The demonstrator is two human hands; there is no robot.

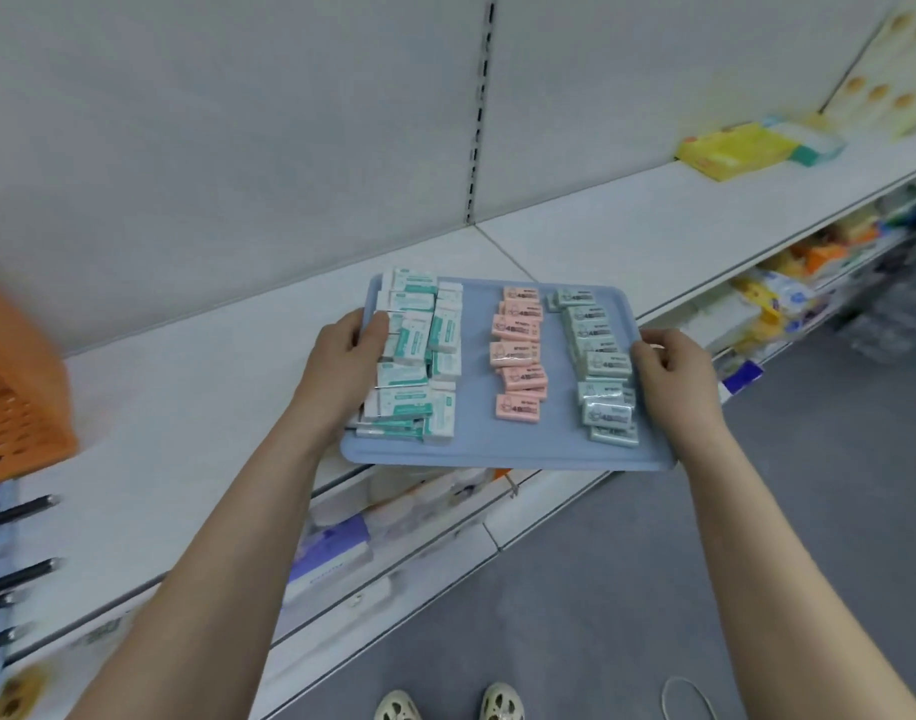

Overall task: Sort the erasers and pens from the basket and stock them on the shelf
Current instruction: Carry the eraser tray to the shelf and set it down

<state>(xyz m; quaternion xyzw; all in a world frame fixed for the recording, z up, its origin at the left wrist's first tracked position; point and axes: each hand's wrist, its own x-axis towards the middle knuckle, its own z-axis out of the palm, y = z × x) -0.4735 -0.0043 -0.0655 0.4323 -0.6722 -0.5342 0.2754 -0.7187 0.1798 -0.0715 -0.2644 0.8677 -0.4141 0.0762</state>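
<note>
A white metal store shelf (185, 407) runs below a pale back panel. The left hand (349, 350) has its grip curled over the left rim of a flat blue plastic tray (476, 444), and the right hand (669, 366) pinches the right rim. The tray overhangs the shelf's front edge (resting or lifted, I cannot tell). It carries sorted rows of white-and-teal erasers (419, 356), pink erasers (518, 350) and pale green erasers (601, 361). The erasers look sorted, so next the tray should slide fully on, kept level. An orange perforated basket (14, 392) and black pens (19, 569) sit to the left.

Left hand (349, 350) and right hand (671, 366) seemingly grip the tray (476, 444).
</note>
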